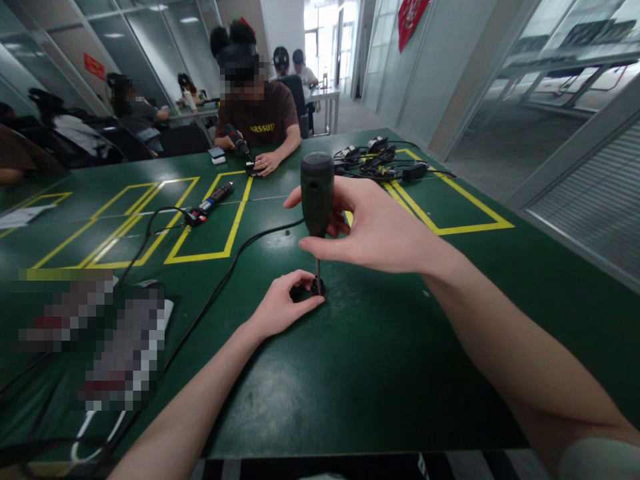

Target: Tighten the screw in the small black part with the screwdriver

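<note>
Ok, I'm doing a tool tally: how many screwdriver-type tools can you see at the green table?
3: a black-handled screwdriver, upright in the right grip; a black-and-blue tool lying farther left; and a third tool with the co-worker opposite. Others may be hidden.

Tangled black cables (384, 159) and a corded tool (216, 199) lie well apart on the green table (390, 380).

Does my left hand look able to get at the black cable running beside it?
Probably yes: only green tabletop shows between the left hand and the black cable, though that hand seems to hold a small round black part.
</note>
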Demonstrator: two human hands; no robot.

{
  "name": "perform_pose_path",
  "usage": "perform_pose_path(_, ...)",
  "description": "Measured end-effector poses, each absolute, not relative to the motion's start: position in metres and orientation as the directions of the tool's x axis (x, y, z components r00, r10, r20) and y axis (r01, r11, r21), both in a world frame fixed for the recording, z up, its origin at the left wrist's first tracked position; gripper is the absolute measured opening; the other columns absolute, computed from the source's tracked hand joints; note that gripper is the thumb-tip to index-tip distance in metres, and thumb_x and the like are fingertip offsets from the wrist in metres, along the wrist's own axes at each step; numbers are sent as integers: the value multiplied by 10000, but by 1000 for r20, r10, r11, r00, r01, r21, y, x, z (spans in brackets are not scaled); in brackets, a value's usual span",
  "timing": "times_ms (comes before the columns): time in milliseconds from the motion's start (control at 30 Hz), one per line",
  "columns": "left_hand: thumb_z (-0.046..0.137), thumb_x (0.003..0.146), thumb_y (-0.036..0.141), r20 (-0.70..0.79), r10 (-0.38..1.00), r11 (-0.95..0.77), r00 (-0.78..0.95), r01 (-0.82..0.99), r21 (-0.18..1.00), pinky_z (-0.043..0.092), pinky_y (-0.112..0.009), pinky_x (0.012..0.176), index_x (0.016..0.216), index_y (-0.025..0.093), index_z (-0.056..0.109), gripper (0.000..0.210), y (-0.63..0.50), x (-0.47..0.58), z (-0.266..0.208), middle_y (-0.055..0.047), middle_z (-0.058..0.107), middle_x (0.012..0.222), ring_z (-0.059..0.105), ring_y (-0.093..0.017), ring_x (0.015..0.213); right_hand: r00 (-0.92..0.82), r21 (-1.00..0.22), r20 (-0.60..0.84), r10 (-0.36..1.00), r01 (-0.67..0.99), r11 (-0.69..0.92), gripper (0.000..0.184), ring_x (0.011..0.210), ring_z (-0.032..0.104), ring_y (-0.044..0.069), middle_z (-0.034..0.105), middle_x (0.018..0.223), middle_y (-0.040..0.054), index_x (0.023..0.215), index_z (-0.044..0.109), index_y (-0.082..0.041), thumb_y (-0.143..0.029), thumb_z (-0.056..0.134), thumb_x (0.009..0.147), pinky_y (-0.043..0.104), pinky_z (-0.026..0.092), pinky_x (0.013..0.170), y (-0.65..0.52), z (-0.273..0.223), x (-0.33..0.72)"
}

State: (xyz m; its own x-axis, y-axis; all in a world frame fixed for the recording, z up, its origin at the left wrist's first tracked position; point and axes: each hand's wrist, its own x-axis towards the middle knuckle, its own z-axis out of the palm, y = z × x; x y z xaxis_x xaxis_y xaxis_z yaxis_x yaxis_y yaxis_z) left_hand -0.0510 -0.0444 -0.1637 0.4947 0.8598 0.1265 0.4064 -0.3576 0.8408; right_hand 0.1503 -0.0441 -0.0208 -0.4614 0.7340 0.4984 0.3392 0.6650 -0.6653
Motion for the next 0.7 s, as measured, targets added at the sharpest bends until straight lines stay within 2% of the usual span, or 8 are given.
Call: perform_pose_path(700,762,861,366,119,865,-354,488,425,833,514,-339,896,998,192,709,227,-45,-52,-164,-27,752,976,685,-196,929,-446,-675,489,749,350,650,258,672,455,116,591,840,-6,1021,692,-165,-217,776,783,267,367,573,-44,-21,150)
